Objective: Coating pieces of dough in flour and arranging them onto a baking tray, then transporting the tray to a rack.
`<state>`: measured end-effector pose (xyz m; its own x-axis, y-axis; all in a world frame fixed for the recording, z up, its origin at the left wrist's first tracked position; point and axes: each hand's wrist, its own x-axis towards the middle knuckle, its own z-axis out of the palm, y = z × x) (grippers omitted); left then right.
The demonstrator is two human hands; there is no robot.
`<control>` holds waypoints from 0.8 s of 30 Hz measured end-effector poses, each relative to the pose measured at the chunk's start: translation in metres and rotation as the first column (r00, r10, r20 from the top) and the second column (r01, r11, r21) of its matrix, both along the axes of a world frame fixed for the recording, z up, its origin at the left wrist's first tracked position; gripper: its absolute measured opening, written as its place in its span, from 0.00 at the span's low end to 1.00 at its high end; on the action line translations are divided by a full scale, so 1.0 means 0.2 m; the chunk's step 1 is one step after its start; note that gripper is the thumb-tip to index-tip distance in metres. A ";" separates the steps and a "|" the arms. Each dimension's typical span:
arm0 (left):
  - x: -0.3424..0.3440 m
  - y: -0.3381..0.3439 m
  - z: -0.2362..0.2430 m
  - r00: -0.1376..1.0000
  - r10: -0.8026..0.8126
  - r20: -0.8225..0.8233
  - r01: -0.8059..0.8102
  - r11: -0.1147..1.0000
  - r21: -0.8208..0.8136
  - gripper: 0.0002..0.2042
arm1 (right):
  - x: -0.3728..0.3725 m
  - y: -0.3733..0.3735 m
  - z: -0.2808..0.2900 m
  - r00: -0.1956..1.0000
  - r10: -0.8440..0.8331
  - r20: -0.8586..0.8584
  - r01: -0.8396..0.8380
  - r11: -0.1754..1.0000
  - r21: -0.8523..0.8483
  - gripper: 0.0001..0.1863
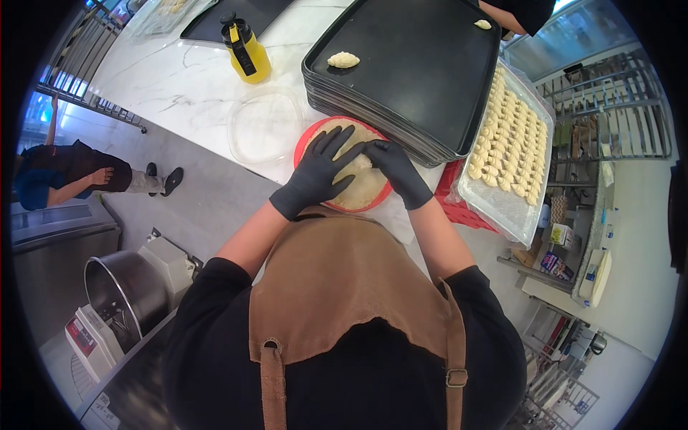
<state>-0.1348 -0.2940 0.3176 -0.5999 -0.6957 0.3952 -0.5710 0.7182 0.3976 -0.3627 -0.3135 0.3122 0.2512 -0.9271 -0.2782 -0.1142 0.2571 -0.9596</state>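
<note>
Both hands wear black gloves over a round red-rimmed dish (pixel 302 147) holding a layer of fine beige crumbs (pixel 360 192). My left hand (pixel 319 170) reaches across it with fingers spread, palm down. At the dish's right side, my right hand (pixel 395 168) is closed, its fingertips bent together beside the left thumb and forefinger. A small pale lump (pixel 362 163), like dough, shows between the hands. Whether the right fingers pinch it is hidden. Just beyond, a ridged, pale shaped dough piece (pixel 343 60) lies on the top of a stack of black baking trays (pixel 408 79).
Right of the stack, a plastic-covered tray (pixel 502 208) carries rows of shaped dough pieces, near a red crate (pixel 462 204). A clear lid (pixel 265 125) and yellow bottle (pixel 247 54) sit left. Another person's arm (pixel 505 16) is far right; a person (pixel 72 172) stands left near a mixer (pixel 125 294).
</note>
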 end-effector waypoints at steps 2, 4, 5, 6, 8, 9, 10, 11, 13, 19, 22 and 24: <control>0.01 -0.03 -0.02 0.996 0.084 0.012 -0.084 0.996 0.010 0.39 | 0.00 0.02 0.08 0.994 -0.037 0.103 0.018 0.983 0.181 0.14; 0.02 -0.05 -0.01 0.982 0.187 -0.038 -0.183 0.979 0.087 0.44 | -0.02 0.01 0.05 0.989 -0.038 0.140 0.007 0.977 0.213 0.15; 0.01 -0.05 0.01 0.982 0.183 -0.038 -0.179 0.980 0.087 0.44 | -0.02 0.01 0.04 0.983 -0.039 0.177 -0.005 0.970 0.244 0.16; 0.00 -0.04 0.03 0.991 0.125 -0.052 -0.123 0.992 0.029 0.45 | -0.03 0.02 0.02 0.983 -0.043 0.176 -0.001 0.970 0.244 0.16; -0.02 0.00 0.07 1.000 0.024 0.018 -0.021 0.992 -0.125 0.47 | -0.02 0.03 0.05 0.948 -0.114 0.297 0.013 0.946 0.323 0.18; -0.04 0.00 0.07 0.999 0.026 0.020 -0.023 0.992 -0.126 0.47 | -0.01 0.03 0.06 0.948 -0.112 0.298 0.010 0.947 0.322 0.18; -0.06 0.01 0.07 0.997 0.075 0.035 -0.071 0.993 -0.096 0.47 | -0.01 0.04 0.07 0.930 -0.137 0.342 0.002 0.931 0.366 0.19; -0.07 0.01 0.06 0.991 0.124 0.052 -0.120 0.990 -0.067 0.47 | -0.01 0.04 0.08 0.909 -0.164 0.384 -0.009 0.912 0.409 0.19; -0.06 0.00 0.00 0.982 0.188 0.017 -0.187 0.982 -0.030 0.48 | 0.00 0.02 0.08 0.913 -0.160 0.375 -0.007 0.913 0.408 0.18; -0.05 0.03 0.03 0.986 0.097 0.139 -0.071 0.980 -0.183 0.48 | -0.01 0.02 0.09 0.931 -0.194 0.310 0.038 0.894 0.446 0.17; -0.04 0.02 0.00 0.980 0.193 0.057 -0.191 0.981 -0.035 0.48 | 0.00 0.02 0.09 0.932 -0.191 0.309 0.038 0.897 0.441 0.17; -0.02 0.00 -0.03 0.972 0.229 -0.052 -0.229 0.974 0.005 0.47 | 0.00 0.02 0.10 0.934 -0.186 0.305 0.037 0.900 0.435 0.17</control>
<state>-0.1384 -0.2930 0.3114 -0.4035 -0.8117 0.4223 -0.6985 0.5714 0.4309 -0.3622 -0.3090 0.3322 0.2989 -0.7710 -0.5623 0.2434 0.6314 -0.7363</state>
